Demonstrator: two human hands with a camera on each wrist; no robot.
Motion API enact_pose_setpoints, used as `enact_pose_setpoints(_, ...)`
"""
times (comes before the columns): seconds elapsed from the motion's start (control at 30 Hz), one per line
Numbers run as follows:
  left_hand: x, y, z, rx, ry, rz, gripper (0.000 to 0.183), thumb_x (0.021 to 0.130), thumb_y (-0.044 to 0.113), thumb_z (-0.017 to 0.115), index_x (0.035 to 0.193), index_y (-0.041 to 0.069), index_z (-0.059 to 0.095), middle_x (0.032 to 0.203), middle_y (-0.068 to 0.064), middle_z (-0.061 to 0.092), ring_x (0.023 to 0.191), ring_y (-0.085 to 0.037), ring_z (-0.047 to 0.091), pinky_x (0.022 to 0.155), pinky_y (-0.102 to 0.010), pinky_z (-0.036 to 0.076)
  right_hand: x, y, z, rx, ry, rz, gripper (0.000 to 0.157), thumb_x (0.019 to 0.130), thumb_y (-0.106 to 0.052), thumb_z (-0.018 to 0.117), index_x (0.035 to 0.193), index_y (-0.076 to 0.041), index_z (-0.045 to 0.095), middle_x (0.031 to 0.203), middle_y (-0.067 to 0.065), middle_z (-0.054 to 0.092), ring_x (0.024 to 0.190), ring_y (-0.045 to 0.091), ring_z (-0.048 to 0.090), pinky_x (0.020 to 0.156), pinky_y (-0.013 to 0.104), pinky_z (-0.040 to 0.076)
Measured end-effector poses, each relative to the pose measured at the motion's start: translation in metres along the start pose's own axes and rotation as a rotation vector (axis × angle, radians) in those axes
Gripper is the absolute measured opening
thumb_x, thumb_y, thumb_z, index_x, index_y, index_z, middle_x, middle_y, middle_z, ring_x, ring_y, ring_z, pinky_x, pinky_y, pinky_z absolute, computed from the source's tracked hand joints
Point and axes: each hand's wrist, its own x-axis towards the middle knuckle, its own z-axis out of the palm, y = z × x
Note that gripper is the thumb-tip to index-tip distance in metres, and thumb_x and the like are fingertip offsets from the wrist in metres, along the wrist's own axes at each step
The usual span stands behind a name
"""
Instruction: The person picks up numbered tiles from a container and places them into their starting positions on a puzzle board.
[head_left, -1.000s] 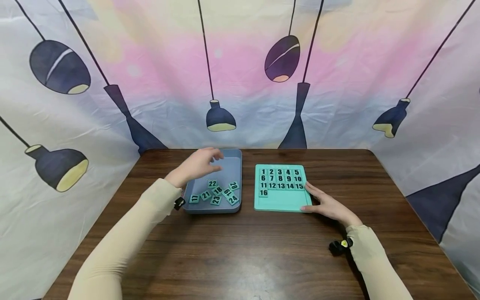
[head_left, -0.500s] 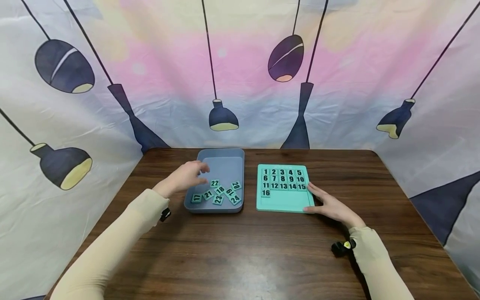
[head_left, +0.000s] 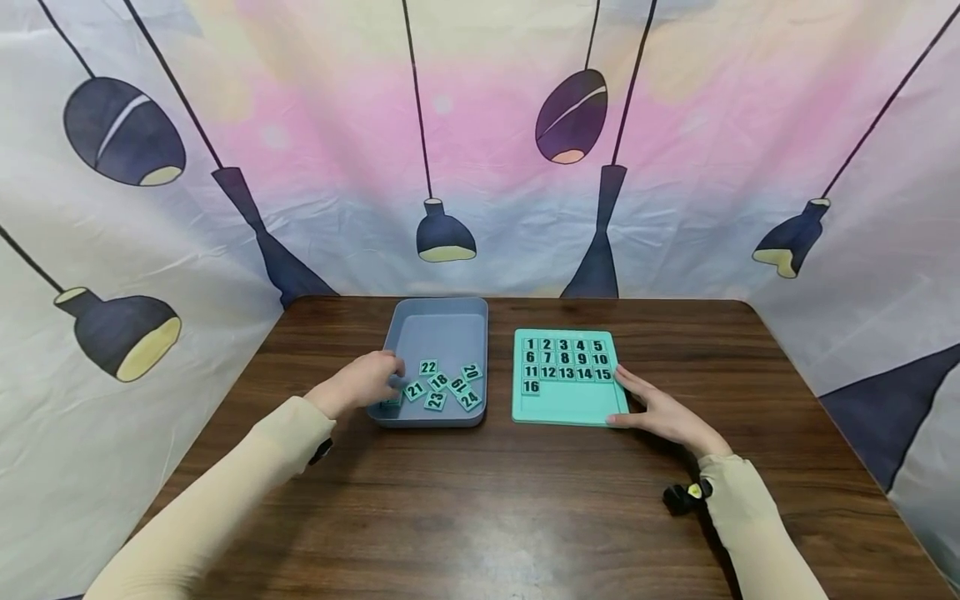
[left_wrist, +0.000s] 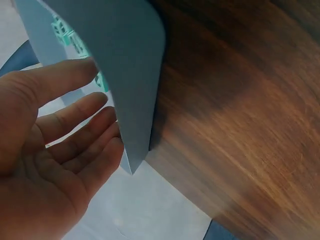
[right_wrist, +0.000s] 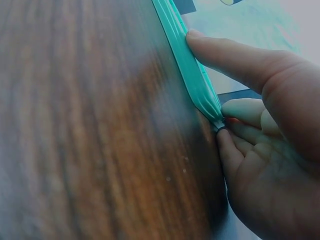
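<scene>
In the head view my left hand point(head_left: 363, 383) reaches over the left side of a blue-grey tray point(head_left: 442, 327), its fingertips down at the number 17 tile point(head_left: 392, 402), which they partly cover. The left wrist view shows the thumb and fingers spread apart behind the tray wall point(left_wrist: 127, 65). Several green number tiles, among them the 21 tile point(head_left: 414, 391) and the 22 tile point(head_left: 428, 367), lie loose in the tray. My right hand point(head_left: 663, 414) rests against a turquoise number board point(head_left: 570, 406), thumb at its near right corner, fingers along the right edge. Tiles 1 to 16 sit in order on it.
Tray and board stand side by side on a dark wooden table point(head_left: 465, 492), a strip of wood between them. Behind the table hangs a cloth point(head_left: 502, 242) printed with lamps. A small black device point(head_left: 681, 498) is at the right wrist.
My left hand has moved left and down toward the near left corner of the tray, now covering part of the 17 tile. The right hand stays at the board.
</scene>
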Motion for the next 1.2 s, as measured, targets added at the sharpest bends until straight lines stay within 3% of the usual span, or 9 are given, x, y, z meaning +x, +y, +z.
enact_pose_setpoints(0.17,-0.001,0.003,0.007,0.147,0.01,0.044,0.013,0.081,0.004,0.08,0.088,0.001,0.07,0.081,-0.005,0.059,0.073,-0.018,0.051,0.064,-0.035,0.048,0.0,0.0,-0.001,-0.006,0.005,0.003,0.1,0.089,-0.046,0.076,0.162,-0.009,0.018,0.168,0.014,0.009,0.151,0.045,0.009,0.113,0.067,0.024)
enact_pose_setpoints(0.27,-0.001,0.003,0.01,0.231,0.021,0.093,0.016,0.08,0.004,0.08,0.076,0.006,0.064,0.072,-0.001,0.052,0.07,-0.019,0.043,0.063,-0.034,0.041,0.0,0.0,-0.001,-0.003,0.006,0.006,0.1,0.089,-0.045,0.076,0.162,-0.009,0.017,0.168,0.015,0.009,0.151,0.045,0.009,0.113,0.066,0.024)
enact_pose_setpoints(0.47,0.003,0.004,0.012,0.275,0.015,0.123,0.017,0.08,0.005,0.081,0.077,0.009,0.064,0.073,0.0,0.054,0.068,-0.018,0.044,0.063,-0.035,0.043,0.001,0.0,-0.002,-0.001,0.005,0.015,0.101,0.088,-0.046,0.077,0.162,-0.009,0.017,0.168,0.015,0.009,0.151,0.045,0.009,0.113,0.066,0.025)
enact_pose_setpoints(0.6,0.011,0.004,0.015,0.226,-0.001,0.114,0.013,0.083,0.005,0.08,0.092,0.009,0.071,0.084,-0.003,0.061,0.074,-0.018,0.055,0.065,-0.038,0.051,0.001,0.001,-0.001,-0.009,0.004,0.007,0.101,0.089,-0.046,0.076,0.162,-0.008,0.018,0.168,0.015,0.009,0.151,0.045,0.009,0.113,0.066,0.024)
enact_pose_setpoints(0.77,0.022,0.002,0.018,0.111,0.008,0.109,0.026,0.086,0.002,0.078,0.111,0.008,0.075,0.103,-0.011,0.065,0.087,-0.022,0.064,0.075,-0.04,0.056,0.001,0.003,0.0,-0.004,0.005,0.001,0.101,0.088,-0.046,0.076,0.162,-0.008,0.018,0.168,0.015,0.009,0.151,0.044,0.009,0.113,0.066,0.023)
enact_pose_setpoints(1.0,0.031,-0.003,0.021,-0.03,0.0,0.087,0.031,0.089,0.009,0.077,0.118,0.004,0.071,0.113,-0.013,0.065,0.105,-0.03,0.063,0.088,-0.046,0.054,0.003,0.004,0.003,0.007,-0.001,-0.002,0.102,0.088,-0.047,0.077,0.162,-0.009,0.019,0.168,0.014,0.009,0.152,0.044,0.008,0.114,0.066,0.022)
enact_pose_setpoints(1.2,0.035,-0.004,0.025,-0.08,0.036,-0.012,0.041,0.089,0.028,0.079,0.116,-0.001,0.068,0.107,-0.014,0.066,0.096,-0.029,0.063,0.083,-0.046,0.053,0.002,0.005,0.002,0.013,0.012,-0.002,0.102,0.087,-0.047,0.078,0.162,-0.009,0.02,0.168,0.014,0.011,0.152,0.043,0.009,0.114,0.065,0.023)
